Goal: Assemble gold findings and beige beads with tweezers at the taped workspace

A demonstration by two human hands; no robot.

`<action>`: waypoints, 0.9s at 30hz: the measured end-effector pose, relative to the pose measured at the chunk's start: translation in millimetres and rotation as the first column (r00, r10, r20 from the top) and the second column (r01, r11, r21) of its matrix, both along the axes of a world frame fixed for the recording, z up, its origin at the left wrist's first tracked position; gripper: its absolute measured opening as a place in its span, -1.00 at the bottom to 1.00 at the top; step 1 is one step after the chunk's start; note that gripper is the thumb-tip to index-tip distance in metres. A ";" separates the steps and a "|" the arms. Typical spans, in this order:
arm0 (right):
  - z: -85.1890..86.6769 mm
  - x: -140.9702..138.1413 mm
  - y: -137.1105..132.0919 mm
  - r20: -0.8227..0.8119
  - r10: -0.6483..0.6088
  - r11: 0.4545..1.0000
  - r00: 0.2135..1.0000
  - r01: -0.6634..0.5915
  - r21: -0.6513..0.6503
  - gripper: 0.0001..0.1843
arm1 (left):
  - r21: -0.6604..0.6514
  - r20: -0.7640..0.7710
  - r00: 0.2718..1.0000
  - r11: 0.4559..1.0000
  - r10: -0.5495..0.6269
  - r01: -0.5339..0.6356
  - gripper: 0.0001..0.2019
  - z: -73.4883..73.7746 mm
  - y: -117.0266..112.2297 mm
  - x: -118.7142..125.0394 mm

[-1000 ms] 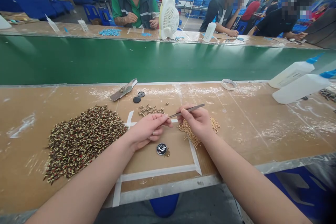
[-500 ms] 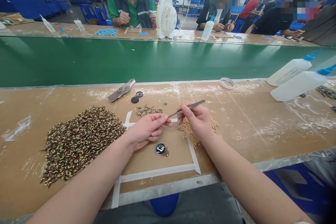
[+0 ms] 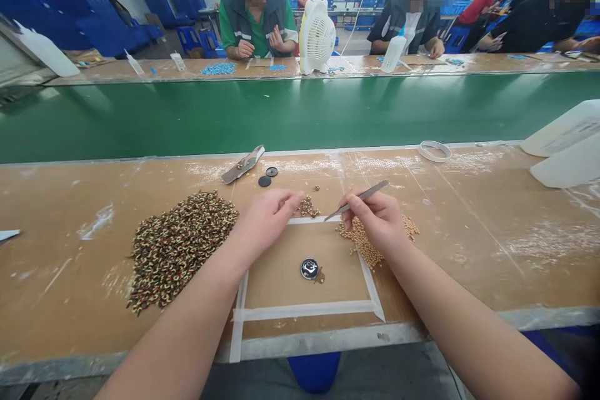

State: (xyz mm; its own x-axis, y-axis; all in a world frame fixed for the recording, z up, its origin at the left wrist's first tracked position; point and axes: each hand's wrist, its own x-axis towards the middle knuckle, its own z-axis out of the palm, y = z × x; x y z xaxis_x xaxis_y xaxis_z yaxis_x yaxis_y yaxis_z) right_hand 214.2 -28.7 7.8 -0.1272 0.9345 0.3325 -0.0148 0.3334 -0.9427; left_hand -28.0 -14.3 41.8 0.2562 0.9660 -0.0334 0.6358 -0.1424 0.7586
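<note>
My right hand (image 3: 375,219) is closed round metal tweezers (image 3: 359,199), whose tip points left over the taped white rectangle (image 3: 307,309). This hand rests over a pile of small tan beads (image 3: 363,245). My left hand (image 3: 265,219) has reached forward, its fingers curled down over a small cluster of brown-and-cream parts (image 3: 308,206); what the fingertips hold is hidden. A large heap of the same patterned parts (image 3: 180,247) lies to the left. A small round black-and-silver cap (image 3: 309,269) sits inside the rectangle.
A metal scoop (image 3: 242,165) and two black discs (image 3: 268,176) lie near the green conveyor belt (image 3: 281,112). A tape roll (image 3: 434,150) and white squeeze bottles (image 3: 567,150) are at right. Other people work across the belt beside a white fan (image 3: 317,36).
My left hand moved away from the tweezer tip and forward onto the small cluster of parts. The view shifted to the left, so everything sits further right.
</note>
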 end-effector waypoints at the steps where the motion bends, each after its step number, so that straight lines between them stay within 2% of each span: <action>1: -1.2 -0.3 0.3 0.004 0.034 0.999 0.999 -0.034 -0.032 -0.70 | 0.170 -0.163 0.982 0.983 0.098 -0.069 -0.53 4.3 3.0 -8.8; 2: -2.4 -0.8 0.4 0.013 0.068 0.996 0.998 -0.067 -0.061 -0.69 | 0.287 -0.286 0.935 0.950 0.208 -0.124 -0.54 7.6 6.3 -18.2; 3: -3.7 -1.4 0.3 0.027 0.101 0.992 0.995 -0.098 -0.082 -0.69 | 0.344 -0.375 0.880 0.925 0.292 -0.161 -0.54 10.1 9.6 -27.9; 5: -5.8 -2.6 -0.4 0.058 0.167 0.982 0.984 -0.161 -0.102 -0.67 | 0.374 -0.499 0.765 0.898 0.407 -0.233 -0.55 12.6 15.8 -46.9; 7: -7.0 -3.6 -1.5 0.092 0.240 0.967 0.967 -0.229 -0.116 -0.66 | 0.326 -0.612 0.663 0.901 0.432 -0.287 -0.59 13.3 19.7 -63.2; 9: -7.5 -4.0 -2.5 0.113 0.296 0.951 0.948 -0.281 -0.129 -0.65 | 0.243 -0.694 0.614 0.925 0.375 -0.291 -0.68 13.8 20.9 -75.2; 13: -7.8 -3.6 -3.2 0.117 0.335 0.937 0.935 -0.317 -0.150 -0.65 | 0.160 -0.735 0.615 0.955 0.284 -0.250 -0.78 15.9 18.7 -84.8; 16: -7.4 -3.3 -3.2 0.125 0.342 0.934 0.931 -0.323 -0.149 -0.66 | 0.198 -0.708 0.634 0.949 0.312 -0.246 -0.73 17.3 17.7 -82.5; 19: -6.2 -3.6 -3.2 0.133 0.354 0.930 0.926 -0.334 -0.152 -0.65 | 0.241 -0.642 0.692 0.943 0.331 -0.228 -0.68 16.2 19.2 -75.6; 24: -4.4 -5.0 -2.6 0.162 0.342 0.937 0.926 -0.322 -0.135 -0.63 | 0.277 -0.535 0.793 0.947 0.291 -0.161 -0.54 3.5 24.9 -57.2; 27: -4.4 -5.9 -2.0 0.152 0.334 0.938 0.930 -0.312 -0.150 -0.59 | 0.284 -0.491 0.836 0.952 0.245 -0.113 -0.54 -6.6 27.7 -46.5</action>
State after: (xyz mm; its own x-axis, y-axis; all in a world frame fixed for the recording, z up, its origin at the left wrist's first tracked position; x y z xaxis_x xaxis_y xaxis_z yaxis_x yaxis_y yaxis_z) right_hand 208.3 -30.7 3.4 -0.4741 0.8648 0.1653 0.0640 0.2211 -0.9732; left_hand -74.5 13.4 35.2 0.0872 0.9889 0.1206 0.9550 -0.1174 0.2722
